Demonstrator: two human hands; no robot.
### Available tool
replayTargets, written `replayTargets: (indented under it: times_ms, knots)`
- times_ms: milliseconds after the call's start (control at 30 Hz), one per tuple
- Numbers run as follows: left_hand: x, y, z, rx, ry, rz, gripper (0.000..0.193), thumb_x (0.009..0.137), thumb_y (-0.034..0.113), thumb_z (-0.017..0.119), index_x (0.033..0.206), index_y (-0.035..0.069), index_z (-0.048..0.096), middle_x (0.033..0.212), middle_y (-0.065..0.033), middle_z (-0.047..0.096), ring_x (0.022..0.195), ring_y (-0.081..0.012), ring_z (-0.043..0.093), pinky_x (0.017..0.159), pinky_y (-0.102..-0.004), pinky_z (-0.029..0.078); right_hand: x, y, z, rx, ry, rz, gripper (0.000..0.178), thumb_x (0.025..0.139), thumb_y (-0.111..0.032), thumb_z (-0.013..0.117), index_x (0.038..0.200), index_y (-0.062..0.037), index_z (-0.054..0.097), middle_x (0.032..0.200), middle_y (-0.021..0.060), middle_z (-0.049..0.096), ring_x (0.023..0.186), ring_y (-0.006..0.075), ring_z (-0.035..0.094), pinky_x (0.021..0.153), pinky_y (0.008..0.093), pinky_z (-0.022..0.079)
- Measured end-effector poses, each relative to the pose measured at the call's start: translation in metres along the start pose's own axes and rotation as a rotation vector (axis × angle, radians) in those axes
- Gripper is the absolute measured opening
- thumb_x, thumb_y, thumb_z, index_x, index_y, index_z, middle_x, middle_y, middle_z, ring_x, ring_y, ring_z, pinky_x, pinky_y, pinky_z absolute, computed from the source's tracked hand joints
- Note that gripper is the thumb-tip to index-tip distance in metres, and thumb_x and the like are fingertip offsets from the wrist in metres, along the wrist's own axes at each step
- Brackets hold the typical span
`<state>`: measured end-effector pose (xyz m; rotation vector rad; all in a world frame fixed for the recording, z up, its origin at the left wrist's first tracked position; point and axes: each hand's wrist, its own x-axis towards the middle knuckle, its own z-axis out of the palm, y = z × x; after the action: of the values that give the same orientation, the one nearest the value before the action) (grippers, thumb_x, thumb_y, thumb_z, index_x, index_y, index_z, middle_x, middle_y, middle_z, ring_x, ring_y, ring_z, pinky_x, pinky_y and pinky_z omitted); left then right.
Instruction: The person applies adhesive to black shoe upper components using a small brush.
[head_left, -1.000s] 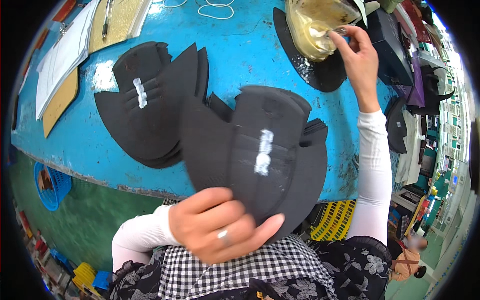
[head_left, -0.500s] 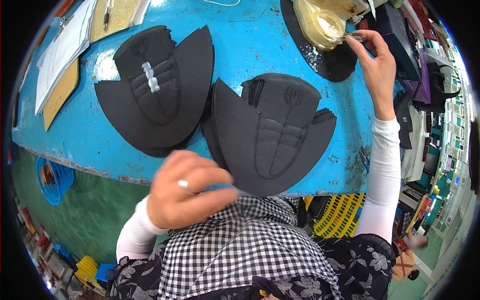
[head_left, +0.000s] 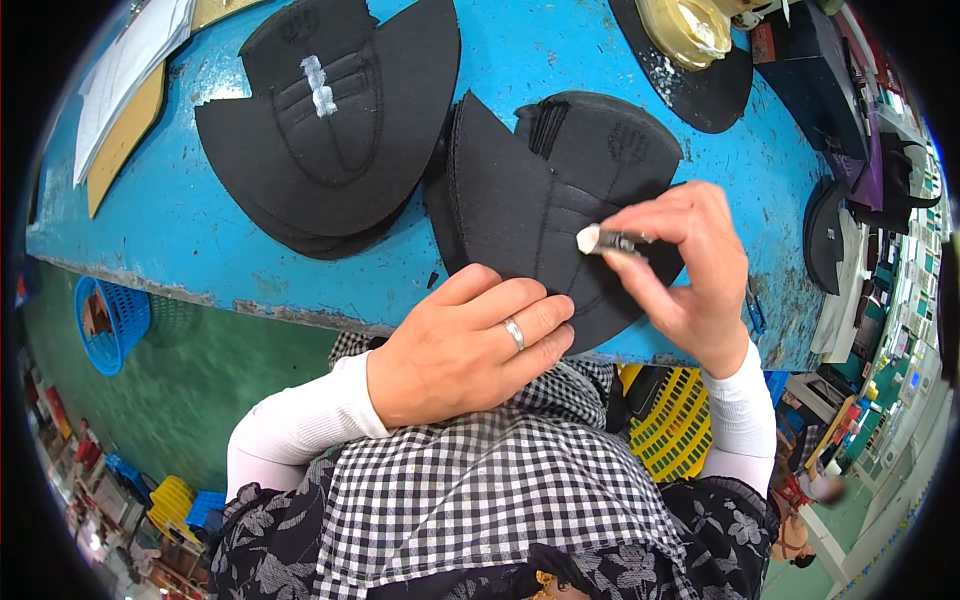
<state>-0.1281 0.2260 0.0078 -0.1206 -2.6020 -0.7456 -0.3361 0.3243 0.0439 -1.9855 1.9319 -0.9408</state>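
A stack of black shoe-upper pieces [head_left: 500, 210], with stitched outlines on the top one, lies right in front of me. My left hand [head_left: 470, 345] rests on its near left edge, fingers stretched out flat. Above the same stack, my right hand [head_left: 695, 265] pinches a short dark applicator [head_left: 625, 243]. White paste covers its tip, which is over the stitched area; whether it touches cannot be made out. On the left, a second stack of similar black pieces [head_left: 290, 185] bears a white paste strip [head_left: 319, 87] down the middle of its top piece.
A cream-coloured tub of white paste [head_left: 690, 30] stands on a dark, paste-spotted sheet [head_left: 715, 100] at the far right. Papers on a clipboard [head_left: 125, 85] lie far left. Dark boxes [head_left: 810, 90] line the right side. Below the blue table [head_left: 230, 305] sits a blue basket [head_left: 125, 330].
My right hand has come from the tub to the near stack, carrying the applicator with paste on it. My left hand has moved right and settled on that stack. The view has shifted slightly.
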Motion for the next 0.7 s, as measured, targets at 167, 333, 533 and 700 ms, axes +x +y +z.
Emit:
replayTargets:
  times_ms: [167,333,533,700]
  knots:
    - [0.003,0.004,-0.004,0.000,-0.002,-0.013,0.027,0.072,0.023,0.071,0.094,0.009,0.066,0.109,-0.0038,0.062,0.089,-0.0179,0.059,0.068,-0.0302,0.045,0.014,0.014,0.001,-0.228,0.194,-0.086,0.026,0.065,-0.004,0.076,0.086,-0.0091,0.062,0.081,0.0001,0.065,0.072,0.0195,0.056,0.069,0.0323,0.040]
    - [0.006,0.006,-0.007,0.011,-0.022,-0.019,0.026,0.073,0.023,0.070,0.093,0.007,0.066,0.106,-0.0055,0.063,0.089,-0.0184,0.059,0.068,-0.0305,0.045,0.009,0.003,0.001,-0.178,0.169,-0.090,0.026,0.065,-0.003,0.076,0.085,-0.0086,0.061,0.082,0.0006,0.065,0.071,0.0194,0.056,0.069,0.0326,0.040]
    - [0.011,0.009,-0.010,0.019,-0.045,-0.006,0.026,0.072,0.021,0.067,0.093,0.005,0.066,0.105,-0.0087,0.064,0.088,-0.0200,0.060,0.068,-0.0300,0.046,-0.005,-0.010,-0.005,-0.009,0.088,0.045,0.025,0.066,-0.004,0.077,0.087,-0.0082,0.063,0.080,0.0023,0.063,0.071,0.0196,0.056,0.069,0.0303,0.043]
    - [0.021,0.009,-0.009,0.087,-0.052,0.029,0.031,0.064,0.015,0.062,0.094,0.005,0.067,0.082,-0.0032,0.058,0.072,-0.0160,0.055,0.061,-0.0276,0.044,-0.006,0.002,-0.018,0.352,0.383,0.241,0.020,0.083,-0.001,0.065,0.100,-0.0012,0.055,0.092,0.0090,0.064,0.081,0.0128,0.059,0.070,0.0247,0.048]
